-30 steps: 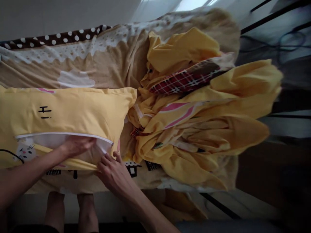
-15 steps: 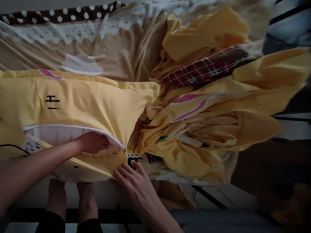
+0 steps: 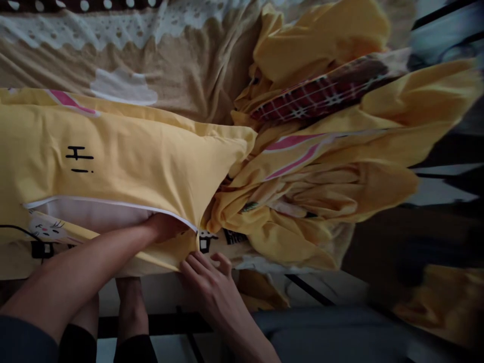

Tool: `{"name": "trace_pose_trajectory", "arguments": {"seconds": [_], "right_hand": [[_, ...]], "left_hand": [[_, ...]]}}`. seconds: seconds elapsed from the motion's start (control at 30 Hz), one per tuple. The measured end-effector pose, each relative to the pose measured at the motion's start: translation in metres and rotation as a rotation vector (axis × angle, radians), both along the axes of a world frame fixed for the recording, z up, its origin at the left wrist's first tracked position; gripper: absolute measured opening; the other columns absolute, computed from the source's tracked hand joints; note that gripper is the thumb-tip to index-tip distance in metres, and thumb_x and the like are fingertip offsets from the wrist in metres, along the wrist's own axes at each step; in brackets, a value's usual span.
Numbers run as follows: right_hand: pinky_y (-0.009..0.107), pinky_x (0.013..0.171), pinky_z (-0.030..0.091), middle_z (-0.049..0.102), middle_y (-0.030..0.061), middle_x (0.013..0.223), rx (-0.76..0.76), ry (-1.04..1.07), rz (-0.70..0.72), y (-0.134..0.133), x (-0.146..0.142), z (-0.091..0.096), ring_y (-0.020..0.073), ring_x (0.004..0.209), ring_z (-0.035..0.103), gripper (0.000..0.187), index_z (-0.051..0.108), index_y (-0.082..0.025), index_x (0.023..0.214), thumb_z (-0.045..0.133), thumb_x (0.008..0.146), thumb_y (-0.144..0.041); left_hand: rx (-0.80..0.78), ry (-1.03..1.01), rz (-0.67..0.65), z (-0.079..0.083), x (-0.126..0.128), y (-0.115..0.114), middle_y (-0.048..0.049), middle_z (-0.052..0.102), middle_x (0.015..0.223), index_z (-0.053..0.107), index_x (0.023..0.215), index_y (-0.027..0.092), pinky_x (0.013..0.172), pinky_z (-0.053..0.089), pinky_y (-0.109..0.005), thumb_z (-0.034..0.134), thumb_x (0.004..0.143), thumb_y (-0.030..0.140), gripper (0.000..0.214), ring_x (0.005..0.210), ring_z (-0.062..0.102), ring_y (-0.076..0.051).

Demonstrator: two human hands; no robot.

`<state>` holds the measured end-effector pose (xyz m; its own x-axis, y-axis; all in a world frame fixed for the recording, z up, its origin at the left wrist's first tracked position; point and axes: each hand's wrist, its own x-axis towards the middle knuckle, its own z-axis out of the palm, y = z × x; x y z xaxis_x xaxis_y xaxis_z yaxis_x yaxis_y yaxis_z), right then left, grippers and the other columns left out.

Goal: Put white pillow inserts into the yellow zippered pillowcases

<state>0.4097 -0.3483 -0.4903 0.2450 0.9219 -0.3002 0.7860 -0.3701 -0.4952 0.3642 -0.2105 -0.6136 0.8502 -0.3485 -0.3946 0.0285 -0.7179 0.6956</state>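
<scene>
A yellow pillowcase (image 3: 124, 146) with "Hi!" printed on it lies across the bed, plumped out by a white pillow (image 3: 86, 214) that shows through its white-edged opening. My left hand (image 3: 168, 227) is inside the right end of this opening; its fingers are hidden by the cloth, so whether they grip anything cannot be told. Just outside that end, my right hand (image 3: 206, 267) is closed on the lower edge of the pillowcase, near the corner of the opening. A white cat face is printed on the cloth below the opening.
Rumpled yellow bedding (image 3: 321, 186) with pink stripes and a red plaid cloth (image 3: 313, 96) is heaped on the right. Beneath lies a tan sheet (image 3: 181, 75) with a dotted border. A thin black cable (image 3: 17, 228) crosses the left side. Dark bed-frame bars (image 3: 310, 290) show below.
My left hand has pushed rightward and deeper into the opening, so the knuckles seen before are now under the cloth. My right hand keeps its hold on the edge. The view has shifted slightly.
</scene>
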Motion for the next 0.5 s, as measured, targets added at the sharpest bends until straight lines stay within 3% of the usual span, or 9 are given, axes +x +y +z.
{"name": "trace_pose_trajectory", "arguments": {"seconds": [0.1,0.27,0.4,0.5], "right_hand": [[0.034,0.087,0.021,0.060,-0.0015,0.071,-0.043,-0.006,-0.039,-0.001,0.001,0.000,0.0149,0.079,0.052,0.029,0.051,-0.021,0.074,0.039,0.096,-0.006],[0.033,0.086,0.021,0.059,-0.0017,0.071,-0.064,-0.056,-0.017,0.004,0.005,0.004,0.0143,0.080,0.053,0.027,0.050,-0.020,0.073,0.040,0.095,-0.007],[0.032,0.085,0.022,0.059,-0.0011,0.070,-0.061,-0.045,-0.025,0.004,0.006,0.008,0.0141,0.078,0.052,0.029,0.050,-0.020,0.072,0.038,0.096,-0.008],[0.032,0.083,0.023,0.060,-0.0005,0.068,-0.102,-0.049,-0.008,0.006,0.001,0.007,0.0154,0.076,0.051,0.026,0.051,-0.020,0.071,0.044,0.095,-0.011]], "left_hand": [[-0.066,-0.062,-0.232,-0.001,0.001,0.022,-0.0042,0.069,0.123,0.074,0.089,0.020,0.116,0.033,-0.032,0.065,0.068,0.005,0.028,0.129,0.052,-0.022],[-0.066,-0.193,-0.474,0.008,0.001,0.050,-0.0145,0.063,0.134,0.072,0.103,0.005,0.122,0.020,-0.028,0.063,0.073,0.009,0.031,0.141,0.040,-0.022],[-0.114,-0.198,-0.458,0.014,-0.001,0.059,-0.0106,0.065,0.131,0.071,0.105,0.008,0.122,0.018,-0.026,0.057,0.078,0.009,0.030,0.142,0.039,-0.018],[-0.109,-0.135,-0.391,0.018,-0.004,0.061,-0.0103,0.068,0.123,0.069,0.110,0.012,0.114,0.033,-0.033,0.057,0.080,0.017,0.033,0.129,0.051,-0.024]]}}
